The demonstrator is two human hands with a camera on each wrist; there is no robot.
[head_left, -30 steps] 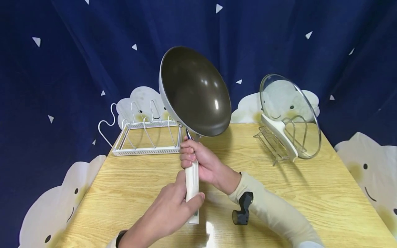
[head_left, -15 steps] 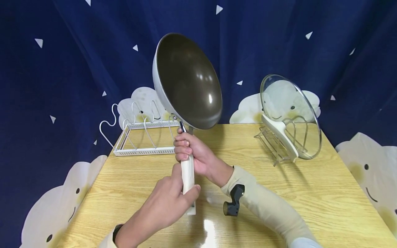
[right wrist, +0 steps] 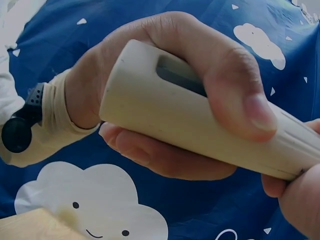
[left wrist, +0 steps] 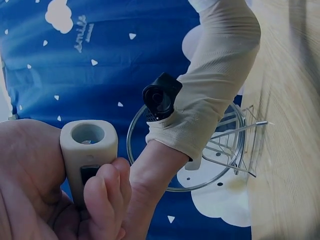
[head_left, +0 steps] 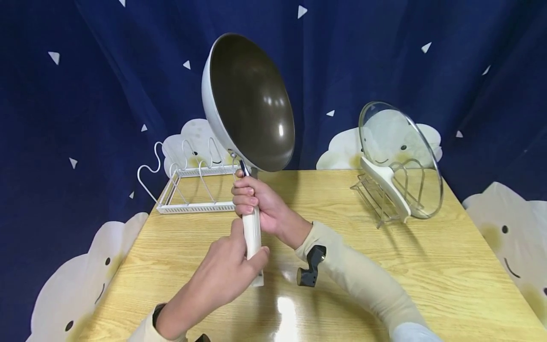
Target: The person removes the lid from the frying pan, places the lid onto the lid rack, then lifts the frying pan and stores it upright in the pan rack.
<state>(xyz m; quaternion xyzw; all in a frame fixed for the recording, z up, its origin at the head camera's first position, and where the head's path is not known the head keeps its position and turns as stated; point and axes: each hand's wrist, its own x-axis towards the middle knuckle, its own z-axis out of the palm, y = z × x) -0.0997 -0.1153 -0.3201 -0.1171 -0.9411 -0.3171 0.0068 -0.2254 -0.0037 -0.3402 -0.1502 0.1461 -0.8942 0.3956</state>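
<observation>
A wok with a dark inside and pale outside is held up over the table, its open side turned right and toward the head camera. My right hand grips the upper part of its off-white handle, close below the bowl. Lower on the handle, my left hand holds on with the thumb along the near side and the fingers curled behind. In the left wrist view the hollow handle end sticks out between palm and fingers. The right wrist view shows the left thumb lying over the handle.
Back left on the wooden table stands a white wire rack, partly hidden behind the wok and right hand. At the back right, a glass lid with a white grip leans in a small metal stand. A blue curtain hangs behind.
The wok has risen and shifted left, both hands travelling with it on the handle. Its bowl has turned slightly more sideways. Rack and lid have stayed put.
</observation>
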